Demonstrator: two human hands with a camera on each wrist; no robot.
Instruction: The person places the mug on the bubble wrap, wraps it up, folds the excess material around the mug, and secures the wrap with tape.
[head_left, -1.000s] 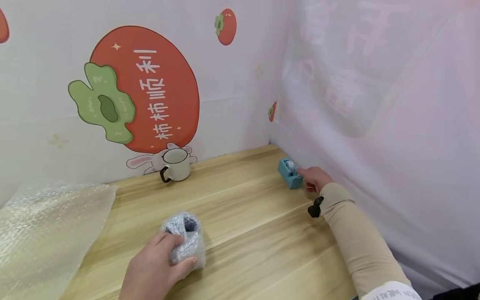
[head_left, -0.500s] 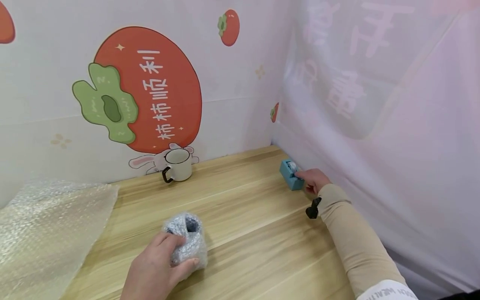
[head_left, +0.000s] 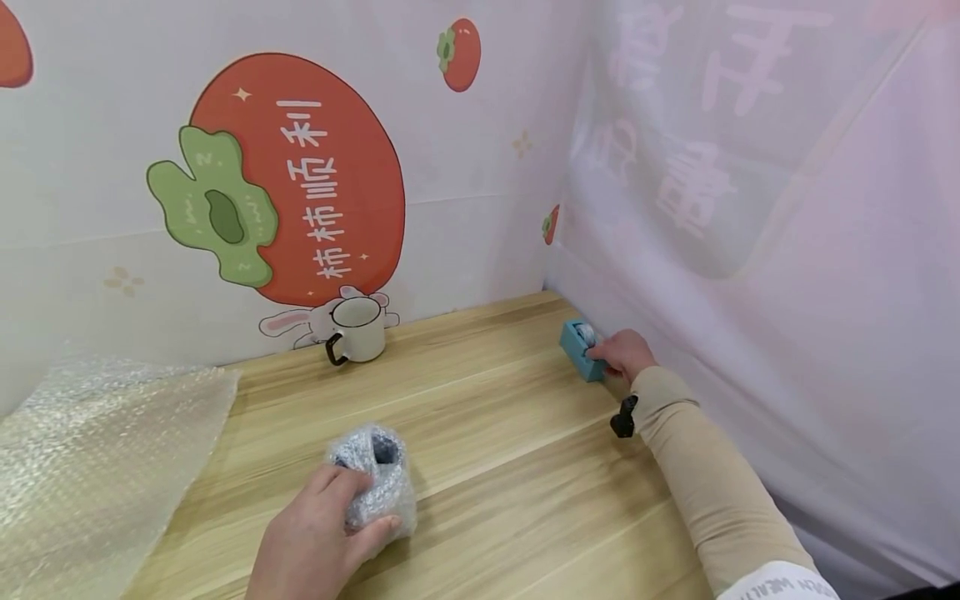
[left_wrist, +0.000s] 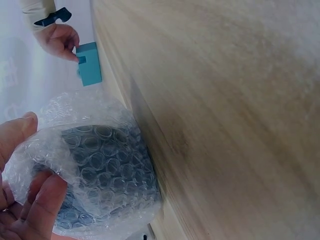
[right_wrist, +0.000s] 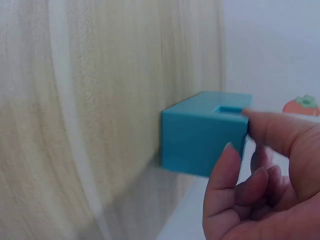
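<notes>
My left hand [head_left: 311, 525] holds a bubble-wrapped bundle [head_left: 386, 492] on the table, thumb at its near side and fingers over its left edge. A dark hollow shows in its top. In the left wrist view, dark blue shows through the bubbles of the bundle [left_wrist: 110, 165]. At the far right, my right hand [head_left: 626, 354] grips the front end of a blue tape dispenser [head_left: 579, 350] holding a roll of clear tape. Seen from the right wrist, the thumb lies at the top edge of the dispenser [right_wrist: 200, 140] and a finger at its front; any tape end is hidden.
A white mug [head_left: 358, 331] with a black handle stands by the back wall. A sheet of bubble wrap [head_left: 112, 467] covers the table's left side. Printed white cloth [head_left: 750, 208] hangs along the right, close beside my right arm.
My right hand's thumb and fingers have shifted slightly left, further onto the front of the tape dispenser. The left hand keeps its hold on the bundle. The head view has shifted slightly.
</notes>
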